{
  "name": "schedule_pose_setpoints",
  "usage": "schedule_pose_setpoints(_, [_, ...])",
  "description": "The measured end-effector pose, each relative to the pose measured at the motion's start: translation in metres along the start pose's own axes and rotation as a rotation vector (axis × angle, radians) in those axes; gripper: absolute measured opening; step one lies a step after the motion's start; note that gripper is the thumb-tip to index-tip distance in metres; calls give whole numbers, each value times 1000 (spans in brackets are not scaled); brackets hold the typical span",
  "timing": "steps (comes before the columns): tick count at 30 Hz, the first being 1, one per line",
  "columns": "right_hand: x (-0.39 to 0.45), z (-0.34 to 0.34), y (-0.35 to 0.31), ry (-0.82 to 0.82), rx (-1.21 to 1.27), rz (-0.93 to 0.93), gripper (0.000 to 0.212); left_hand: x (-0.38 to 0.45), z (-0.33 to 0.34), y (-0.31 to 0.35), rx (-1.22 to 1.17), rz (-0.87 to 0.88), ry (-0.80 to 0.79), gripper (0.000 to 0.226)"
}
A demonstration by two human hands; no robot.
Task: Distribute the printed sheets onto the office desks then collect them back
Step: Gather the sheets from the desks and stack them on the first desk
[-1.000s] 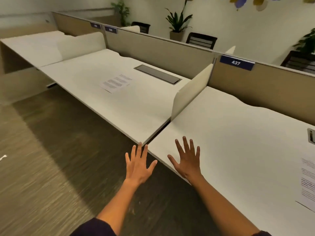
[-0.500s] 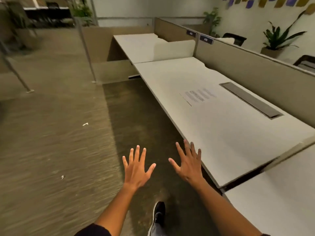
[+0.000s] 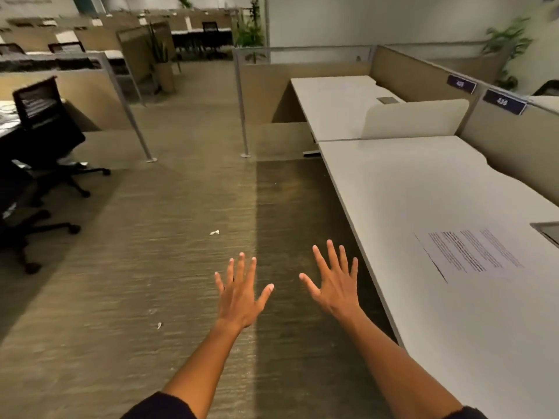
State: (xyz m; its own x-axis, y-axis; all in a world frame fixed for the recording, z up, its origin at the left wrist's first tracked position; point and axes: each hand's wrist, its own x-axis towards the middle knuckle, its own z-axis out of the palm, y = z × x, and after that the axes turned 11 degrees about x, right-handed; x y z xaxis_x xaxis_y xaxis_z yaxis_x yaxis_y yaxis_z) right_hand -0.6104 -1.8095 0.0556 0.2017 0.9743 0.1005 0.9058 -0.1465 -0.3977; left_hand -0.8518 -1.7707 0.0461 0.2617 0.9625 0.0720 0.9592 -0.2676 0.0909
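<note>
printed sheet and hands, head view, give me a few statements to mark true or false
1. The printed sheet lies flat on the near desk. True.
2. The right hand is pinching the sheet. False: it is open with fingers spread, over the floor beside the desk edge, apart from the sheet.
3. The left hand is empty and open. True.
4. A second printed sheet lies on the far desk. False: no sheet shows there.
5. A black office chair stands on the left side of the aisle. True.
6. The sheet hangs over the desk's front edge. False: it sits fully on the desktop, back from the edge.
</note>
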Motion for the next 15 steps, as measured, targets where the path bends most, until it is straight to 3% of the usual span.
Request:
schedule_pose_setpoints(7, [123, 23, -3, -65, -37, -32, 80, 106, 25, -28, -22, -71, -37, 86])
schedule_pose_setpoints(15, [289, 55, -19, -55, -55, -3, 81, 290, 42, -69, -44, -18, -62, 84])
